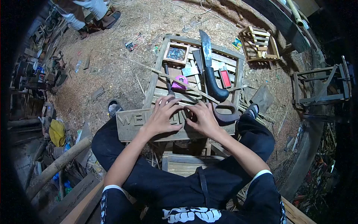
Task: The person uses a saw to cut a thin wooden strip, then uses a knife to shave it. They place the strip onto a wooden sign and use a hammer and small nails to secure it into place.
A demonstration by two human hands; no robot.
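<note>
A wooden board (130, 130) with raised letters, the first ones reading "WE", lies across in front of me by my knees. My left hand (163, 116) rests over its middle, fingers spread and bent, the thumb apart from them, around some letters that are partly covered. Just right of it, my right hand (203, 118) is curled over the board with its fingertips bent in. Whatever those fingertips pinch, if anything, is hidden. A handsaw's dark handle (225, 114) lies by my right hand. Beyond my left fingers is a dark-shafted tool (167, 76).
A slatted wooden table (156, 80) holds a large knife (212, 76), a nail box (176, 53), a pink tape measure (180, 82) and a red-and-white box (225, 78). Wooden frames (260, 44) stand at right. Another person's legs (87, 15) show at upper left. Shavings cover the ground.
</note>
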